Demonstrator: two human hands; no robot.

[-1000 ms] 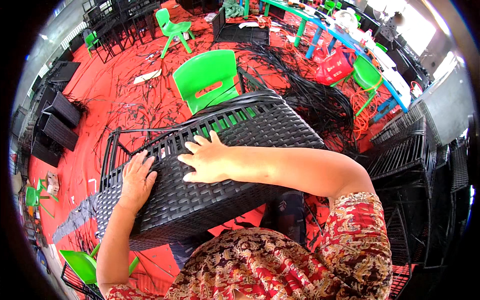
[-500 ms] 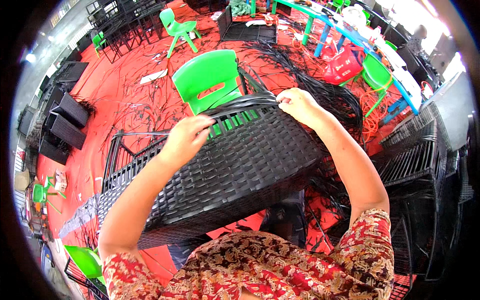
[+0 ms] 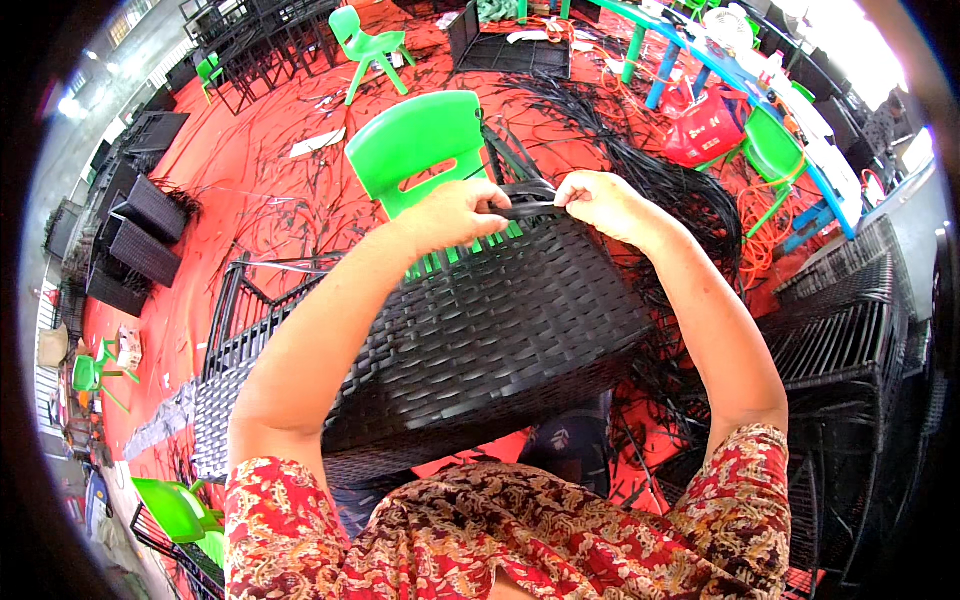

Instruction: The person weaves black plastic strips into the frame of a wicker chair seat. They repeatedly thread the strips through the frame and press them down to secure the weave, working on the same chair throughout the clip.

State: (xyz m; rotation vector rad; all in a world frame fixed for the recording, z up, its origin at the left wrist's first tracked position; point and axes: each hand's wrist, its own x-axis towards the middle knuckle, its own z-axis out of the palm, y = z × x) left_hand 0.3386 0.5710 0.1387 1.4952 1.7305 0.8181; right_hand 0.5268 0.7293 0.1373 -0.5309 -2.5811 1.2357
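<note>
Across my lap lies a black woven wicker panel (image 3: 480, 310), its front side folding down toward me. Flat black plastic strips (image 3: 530, 197) run along its far edge. My left hand (image 3: 462, 212) is closed on these strips, thumb and fingers pinching them. A short way to the right, my right hand (image 3: 600, 205) pinches the same strips, fingers curled. On the far left part, a black frame (image 3: 232, 300) shows with open, unwoven bars. Just beyond the panel stands a green plastic chair (image 3: 415, 140), partly hidden behind my left hand.
Loose black strips (image 3: 660, 170) lie heaped on the red floor covering (image 3: 250, 190). Woven black furniture (image 3: 850, 300) stands close at my right, more (image 3: 145, 250) at the far left. A blue table (image 3: 770, 105) and red bag (image 3: 703, 128) are at the back right. Another green chair (image 3: 175, 510) is near-left.
My left hand has moved right along the far edge, from loosely curled above the weave to gripping the strips near my right hand. My right hand keeps its pinch.
</note>
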